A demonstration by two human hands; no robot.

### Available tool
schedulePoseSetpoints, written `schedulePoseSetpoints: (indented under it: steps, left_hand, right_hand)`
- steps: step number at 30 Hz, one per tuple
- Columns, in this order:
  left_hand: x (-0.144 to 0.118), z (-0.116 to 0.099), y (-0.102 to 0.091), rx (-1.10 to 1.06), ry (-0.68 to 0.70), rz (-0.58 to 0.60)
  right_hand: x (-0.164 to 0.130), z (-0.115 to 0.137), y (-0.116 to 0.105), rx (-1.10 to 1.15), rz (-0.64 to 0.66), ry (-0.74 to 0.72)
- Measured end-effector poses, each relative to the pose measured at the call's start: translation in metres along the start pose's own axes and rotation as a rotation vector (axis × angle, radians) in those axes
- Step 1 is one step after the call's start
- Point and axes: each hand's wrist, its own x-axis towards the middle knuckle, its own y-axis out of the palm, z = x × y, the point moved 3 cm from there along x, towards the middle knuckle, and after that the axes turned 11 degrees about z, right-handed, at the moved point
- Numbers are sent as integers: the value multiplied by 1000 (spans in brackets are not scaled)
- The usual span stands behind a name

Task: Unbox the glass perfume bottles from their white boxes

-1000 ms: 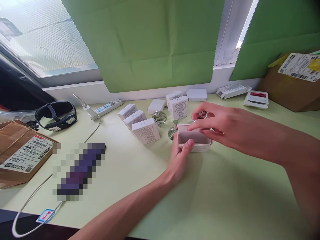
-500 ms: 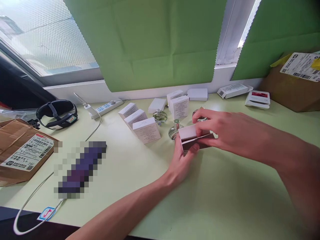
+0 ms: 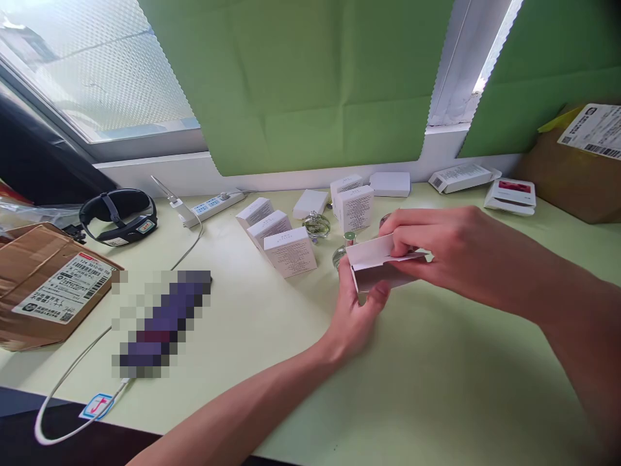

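A small white carton (image 3: 371,252) is tilted in front of me, its top open and a flap raised. My left hand (image 3: 356,317) is closed around its near left side, thumb on the front wall. At the top opening, my right hand (image 3: 431,243) pinches the flap edge with bent fingers; the fingertips are partly hidden. Just behind the carton stands a glass perfume bottle (image 3: 350,239) with a silver cap, half covered. Another glass bottle (image 3: 316,225) sits farther left. Several closed white boxes (image 3: 291,252) stand beyond my hands.
A power strip (image 3: 216,205), a black headset (image 3: 118,218) and a brown cardboard box (image 3: 43,285) are on the left. A blurred-out dark phone-like object (image 3: 165,327) lies there with a white cable. Opened white packs (image 3: 509,196) and a larger carton (image 3: 572,175) stand at the back right.
The carton's opening has spread wider, and its flap stands higher under my right fingers. My left hand keeps its hold. The whole view has shifted slightly.
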Motion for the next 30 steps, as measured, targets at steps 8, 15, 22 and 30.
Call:
schedulePoseSetpoints:
  steps: [8, 15, 22, 30]
  left_hand:
    - [-3, 0, 1, 4, 10, -14]
    - [-6, 0, 1, -13, -27, -9]
    - [-5, -1, -1, 57, 0, 3]
    - [-3, 3, -3, 78, 3, -4]
  right_hand:
    - [0, 5, -1, -35, 5, 10]
    - [-1, 7, -2, -28, -1, 29]
    - [1, 10, -4, 116, 9, 61]
    - [5, -7, 7, 294, 158, 131]
